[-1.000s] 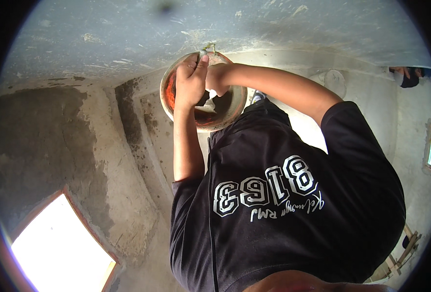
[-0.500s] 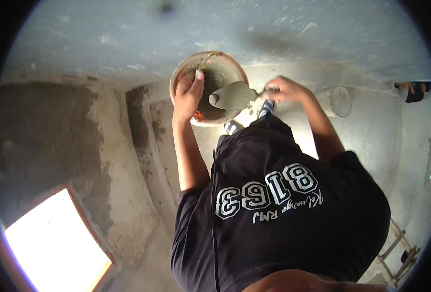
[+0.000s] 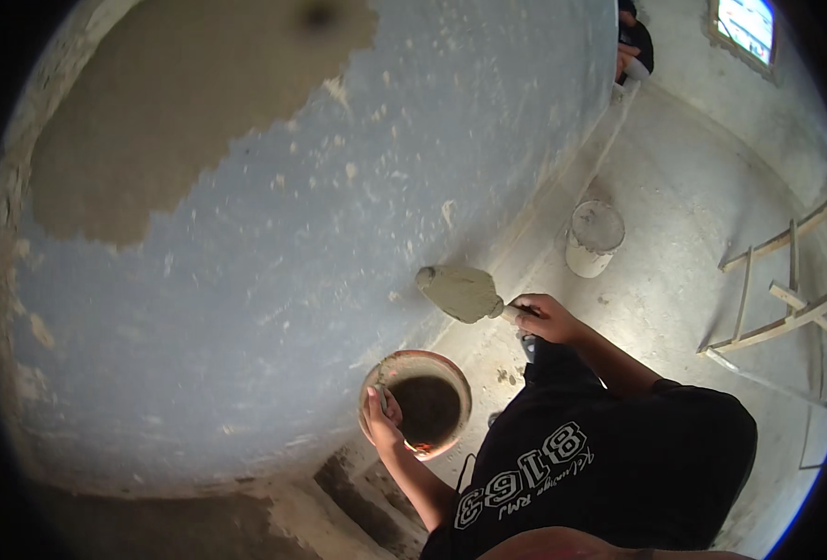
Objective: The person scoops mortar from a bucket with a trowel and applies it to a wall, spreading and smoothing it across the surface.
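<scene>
Right hand is closed around the handle of a trowel, its blade covered with grey paste and pointing left, in front of the blue-grey wall; a soft shadow falls on the wall beside the blade, but whether the two touch cannot be told. Left hand is closed over the left side of the rim of a round basin, thumb toward the inside; exactly what lies under its fingers is too small to read. Basin sits below and to the left of the trowel, near the wall, with a dark wet mix inside. Upper left of the wall carries a brownish-grey patch with a ragged edge. Surroundings: a whitish pail stands on the pale floor beyond the right hand, near the wall's foot; a wooden frame lies well apart at far right. Another person, partly hidden by the wall's edge, is at top right, near a small window.
</scene>
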`<action>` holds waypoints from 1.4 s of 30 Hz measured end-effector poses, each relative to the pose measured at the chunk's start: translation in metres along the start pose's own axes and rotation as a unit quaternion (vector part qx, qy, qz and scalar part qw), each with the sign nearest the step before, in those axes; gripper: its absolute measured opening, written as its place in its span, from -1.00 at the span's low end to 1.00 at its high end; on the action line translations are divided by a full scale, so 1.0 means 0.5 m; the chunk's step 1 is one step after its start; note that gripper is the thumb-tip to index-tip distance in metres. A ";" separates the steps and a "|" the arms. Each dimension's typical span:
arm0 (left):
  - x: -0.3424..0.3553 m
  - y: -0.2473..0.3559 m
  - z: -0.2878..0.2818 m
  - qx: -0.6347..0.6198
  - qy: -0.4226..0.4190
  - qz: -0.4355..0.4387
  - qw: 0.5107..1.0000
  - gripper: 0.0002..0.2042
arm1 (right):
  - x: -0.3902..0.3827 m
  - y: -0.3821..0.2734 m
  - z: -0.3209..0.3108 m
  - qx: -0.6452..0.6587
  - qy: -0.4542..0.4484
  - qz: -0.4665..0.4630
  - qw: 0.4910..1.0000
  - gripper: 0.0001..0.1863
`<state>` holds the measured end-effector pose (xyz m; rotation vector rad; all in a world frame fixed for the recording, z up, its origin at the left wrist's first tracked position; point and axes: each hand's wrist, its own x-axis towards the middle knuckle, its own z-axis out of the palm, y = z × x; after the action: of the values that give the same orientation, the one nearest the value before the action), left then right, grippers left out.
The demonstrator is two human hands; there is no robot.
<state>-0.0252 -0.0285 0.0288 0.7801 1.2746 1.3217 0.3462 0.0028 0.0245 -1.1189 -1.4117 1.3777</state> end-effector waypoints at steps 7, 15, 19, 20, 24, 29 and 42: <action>0.087 -0.016 0.140 -0.001 -0.007 -0.010 1.000 -0.51 | 0.139 0.023 -0.150 0.259 -0.073 0.044 0.962 -0.65; 0.155 -0.023 0.280 -0.049 0.005 -0.029 0.998 -0.53 | 0.328 -0.068 -0.367 0.050 0.105 -0.117 0.986 -0.79; 0.190 -0.016 0.364 -0.014 0.022 -0.013 1.000 -0.54 | 0.458 -0.230 -0.520 -0.226 0.247 -0.328 0.883 -0.67; 0.200 -0.016 0.379 -0.007 0.022 -0.017 1.000 -0.54 | 0.495 -0.277 -0.553 -0.191 0.222 -0.330 0.898 -0.64; 0.211 0.011 0.440 0.017 0.055 -0.019 0.998 -0.56 | 0.616 -0.519 -0.624 -0.259 0.224 -0.378 0.860 -0.56; 0.224 0.031 0.479 0.030 0.087 0.002 0.996 -0.56 | 0.757 -0.717 -0.687 -0.331 0.250 -0.494 0.764 -0.54; 0.295 0.006 0.476 -0.004 0.133 -0.028 0.991 -0.55 | 0.848 -0.859 -0.780 -0.529 0.189 -0.478 0.676 -0.58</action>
<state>0.1705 0.1705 0.0493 0.5709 1.4877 1.4180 0.6054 0.5111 0.4613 -0.9029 -2.0210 -0.5333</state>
